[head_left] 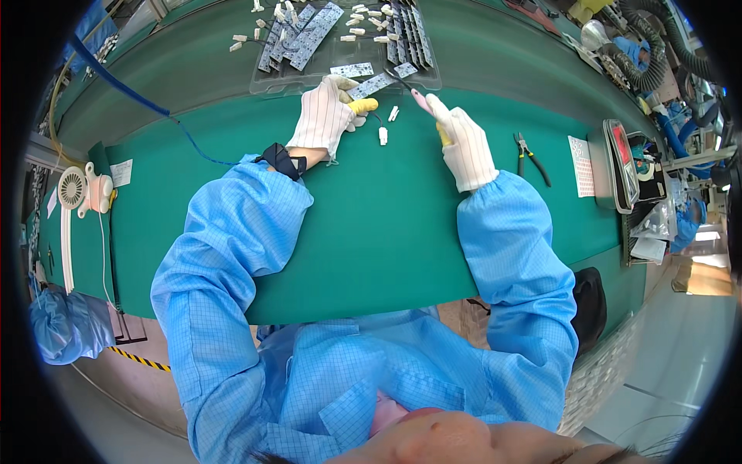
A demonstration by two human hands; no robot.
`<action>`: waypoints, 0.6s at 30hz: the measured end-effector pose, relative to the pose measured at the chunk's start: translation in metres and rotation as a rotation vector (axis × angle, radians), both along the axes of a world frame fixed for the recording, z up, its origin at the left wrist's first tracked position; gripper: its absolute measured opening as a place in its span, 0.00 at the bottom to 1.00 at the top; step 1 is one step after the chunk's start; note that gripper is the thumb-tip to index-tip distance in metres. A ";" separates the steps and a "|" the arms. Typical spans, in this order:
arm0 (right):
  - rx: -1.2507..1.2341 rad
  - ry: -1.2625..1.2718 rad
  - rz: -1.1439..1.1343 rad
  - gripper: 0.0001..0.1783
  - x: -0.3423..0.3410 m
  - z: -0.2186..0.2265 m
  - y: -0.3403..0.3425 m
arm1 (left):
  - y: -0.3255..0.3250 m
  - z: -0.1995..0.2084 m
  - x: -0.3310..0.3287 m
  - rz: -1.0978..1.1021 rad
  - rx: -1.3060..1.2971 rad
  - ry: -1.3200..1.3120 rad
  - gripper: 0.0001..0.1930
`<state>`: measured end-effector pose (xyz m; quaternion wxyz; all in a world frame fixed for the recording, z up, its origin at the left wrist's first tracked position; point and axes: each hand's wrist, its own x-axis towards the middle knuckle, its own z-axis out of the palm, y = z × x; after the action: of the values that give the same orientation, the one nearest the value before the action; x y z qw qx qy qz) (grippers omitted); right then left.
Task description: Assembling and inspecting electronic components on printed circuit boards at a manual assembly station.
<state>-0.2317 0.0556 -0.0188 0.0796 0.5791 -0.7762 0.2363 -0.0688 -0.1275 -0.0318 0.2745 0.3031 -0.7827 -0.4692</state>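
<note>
My left hand (328, 116), in a white striped glove with yellow finger covers, is closed on a narrow white circuit board (372, 86) at the tray's near edge. A short dark wire runs from beside these fingers to a white connector (382, 136) on the green mat. My right hand (466, 143), gloved likewise, grips a slim pink-handled tool (421, 100). Its thin dark tip reaches the board's right end; whether it touches cannot be made out. Between the hands lies another small white connector (394, 114).
A clear plastic tray (267, 87) at the far side bears several circuit boards (317, 35) with wired white connectors. Yellow-and-black pliers (532, 159) lie on the right, near a printed sheet (581, 165) and a metal box (614, 166). A small fan (83, 189) stands left, under a blue cord (127, 89).
</note>
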 end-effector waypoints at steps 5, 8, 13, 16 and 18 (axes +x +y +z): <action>-0.023 -0.010 0.005 0.35 0.005 0.002 0.003 | -0.002 -0.009 0.000 -0.028 -0.202 0.003 0.23; 0.008 -0.059 0.072 0.37 0.026 -0.004 0.004 | -0.009 -0.021 -0.003 -0.024 -0.218 0.089 0.23; 0.022 -0.122 0.002 0.40 0.019 0.004 0.005 | -0.004 -0.008 0.000 -0.040 -0.112 0.014 0.26; 0.073 -0.076 0.027 0.41 0.034 -0.002 0.007 | -0.004 -0.008 -0.001 -0.034 -0.170 0.005 0.23; 0.067 -0.074 0.026 0.41 0.030 -0.001 0.006 | -0.002 -0.007 0.001 -0.015 -0.096 -0.015 0.23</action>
<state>-0.2013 0.0615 -0.0195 0.0283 0.5824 -0.7784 0.2325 -0.0677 -0.1296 -0.0391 0.2791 0.2872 -0.8086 -0.4310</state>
